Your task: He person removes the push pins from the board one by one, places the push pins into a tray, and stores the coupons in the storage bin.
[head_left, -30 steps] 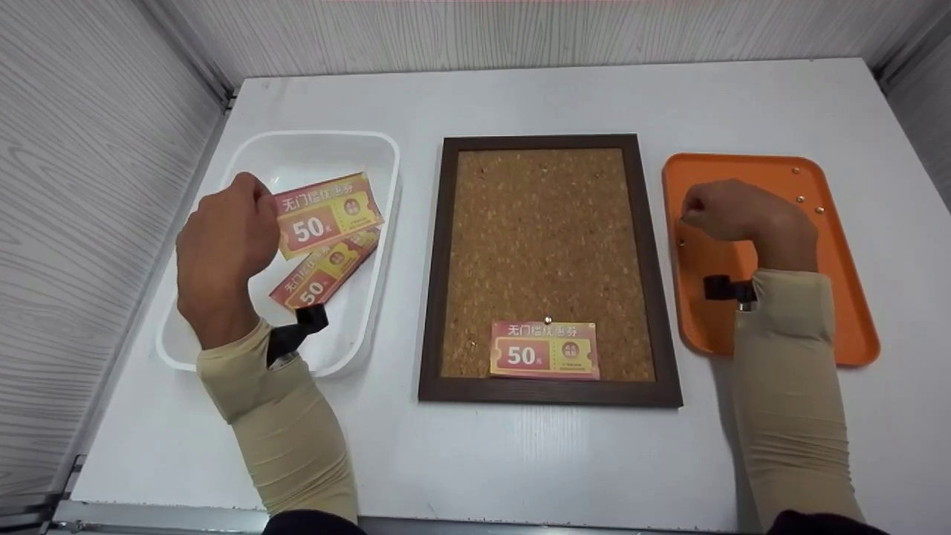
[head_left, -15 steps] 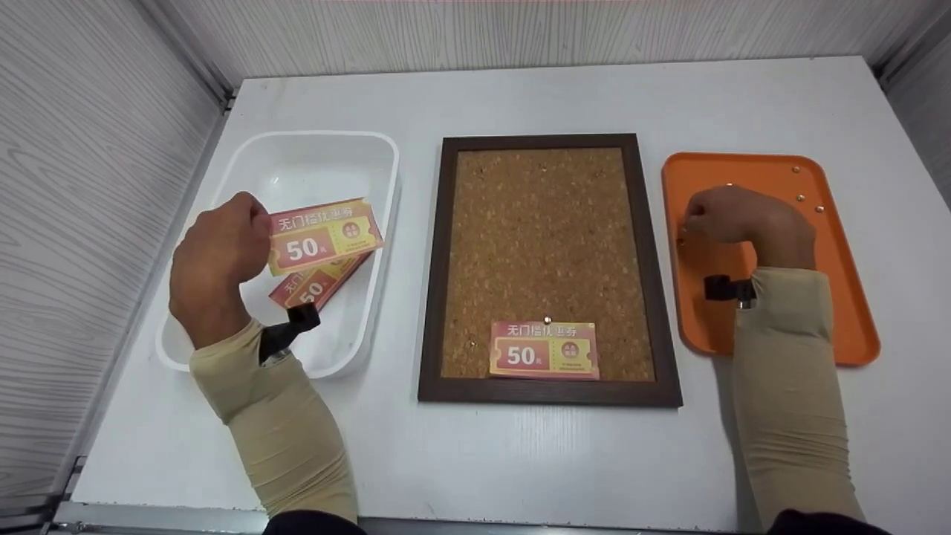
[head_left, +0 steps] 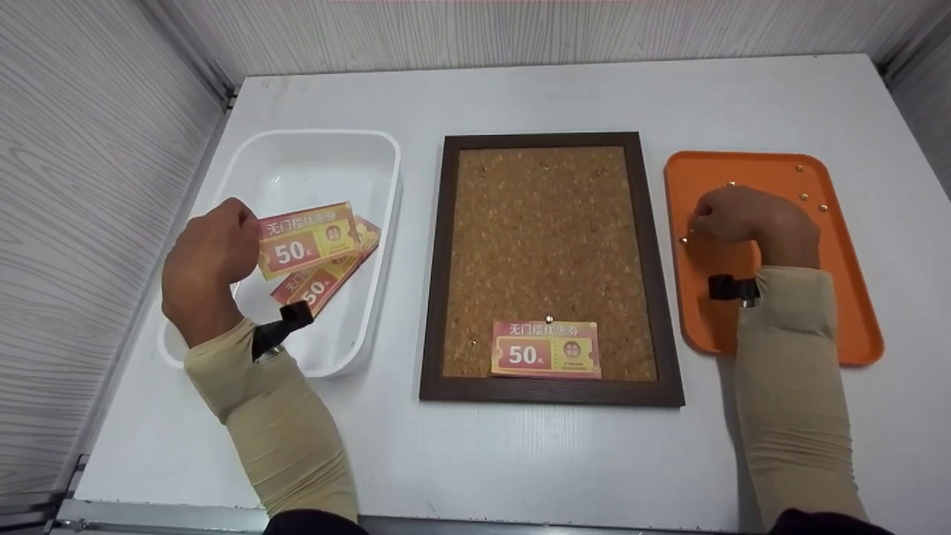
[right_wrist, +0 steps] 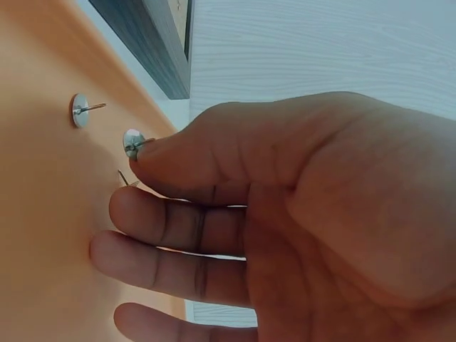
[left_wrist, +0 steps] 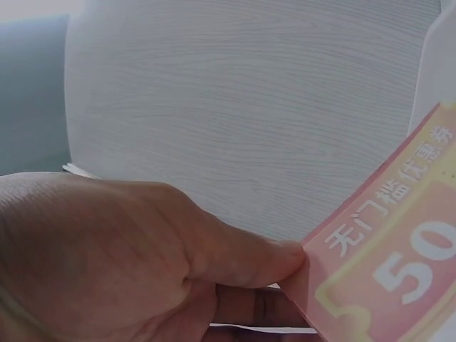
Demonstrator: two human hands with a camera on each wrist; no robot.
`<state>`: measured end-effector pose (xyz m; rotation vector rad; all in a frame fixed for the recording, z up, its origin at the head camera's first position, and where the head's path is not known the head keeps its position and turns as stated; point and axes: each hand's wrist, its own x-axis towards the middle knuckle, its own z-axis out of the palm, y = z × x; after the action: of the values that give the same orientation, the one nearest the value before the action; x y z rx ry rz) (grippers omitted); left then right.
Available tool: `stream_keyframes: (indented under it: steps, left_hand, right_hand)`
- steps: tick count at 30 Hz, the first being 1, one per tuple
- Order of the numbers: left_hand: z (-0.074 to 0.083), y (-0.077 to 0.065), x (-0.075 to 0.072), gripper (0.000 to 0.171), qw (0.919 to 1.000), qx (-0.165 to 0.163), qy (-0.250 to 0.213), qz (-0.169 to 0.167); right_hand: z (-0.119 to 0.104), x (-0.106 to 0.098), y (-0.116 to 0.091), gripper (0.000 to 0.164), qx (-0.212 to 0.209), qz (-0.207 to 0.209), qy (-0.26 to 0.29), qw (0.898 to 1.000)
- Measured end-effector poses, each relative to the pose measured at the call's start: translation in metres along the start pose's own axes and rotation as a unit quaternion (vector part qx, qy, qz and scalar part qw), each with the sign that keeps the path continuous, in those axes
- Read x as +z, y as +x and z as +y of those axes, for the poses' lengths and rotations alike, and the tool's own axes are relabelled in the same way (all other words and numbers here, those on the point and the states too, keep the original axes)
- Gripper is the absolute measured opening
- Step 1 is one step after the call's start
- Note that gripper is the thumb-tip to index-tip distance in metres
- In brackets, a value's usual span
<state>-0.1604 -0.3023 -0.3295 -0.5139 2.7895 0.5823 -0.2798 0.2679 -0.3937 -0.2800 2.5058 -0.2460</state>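
My left hand (head_left: 212, 260) pinches a pink and yellow "50" coupon (left_wrist: 399, 263) by its left end, over the white basin (head_left: 390, 223). Under it, another such coupon (head_left: 316, 290) lies slanted in the basin. On the right, my right hand (head_left: 750, 215) is low over the orange tray (head_left: 706, 319). Between its thumb and index tips a thumbtack (right_wrist: 125, 179) shows, pin towards the tray and head mostly hidden; the fingers appear to pinch it. Close to the thumb stands a pin-up thumbtack (right_wrist: 130, 142), with another thumbtack (right_wrist: 80, 112) farther off.
A brown-framed cork board (head_left: 546, 238) lies between basin and tray. At its bottom sits a coupon (head_left: 544, 353), with a thumbtack (head_left: 549, 319) at its upper edge. Several tacks lie along the tray's far side. Panel walls (head_left: 520, 33) enclose the white table (head_left: 520, 461).
The left hand has drawn the coupon down and to the left, uncovering the far end of the coupon beneath. The right hand has barely shifted over the tray.
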Motion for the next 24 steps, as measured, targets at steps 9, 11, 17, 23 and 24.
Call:
stream_keyframes:
  steps: [9,11,17,23,24]
  left_hand:
    - [0.001,0.004,0.004,0.034,0.9999,-0.001,0.015,0.004]
    - [0.003,0.005,0.004,0.034,0.9998,0.0,0.014,0.013]
    - [0.009,0.004,0.004,0.033,0.9986,0.03,0.034,0.029]
    - [0.024,0.002,0.007,0.034,0.9967,0.047,0.045,0.049]
    - [0.027,0.001,0.008,0.034,0.9963,0.05,0.046,0.053]
  right_hand:
    - [0.001,0.001,0.001,0.041,-0.019,0.001,-0.023,1.0]
    - [0.001,0.0,0.001,0.041,-0.014,-0.001,-0.021,1.0]
    - [0.001,0.0,0.001,0.042,-0.005,-0.002,-0.015,1.0]
    - [0.0,0.0,-0.001,0.043,0.013,0.001,0.002,1.0]
    - [0.0,0.0,-0.001,0.043,0.016,0.001,0.005,1.0]
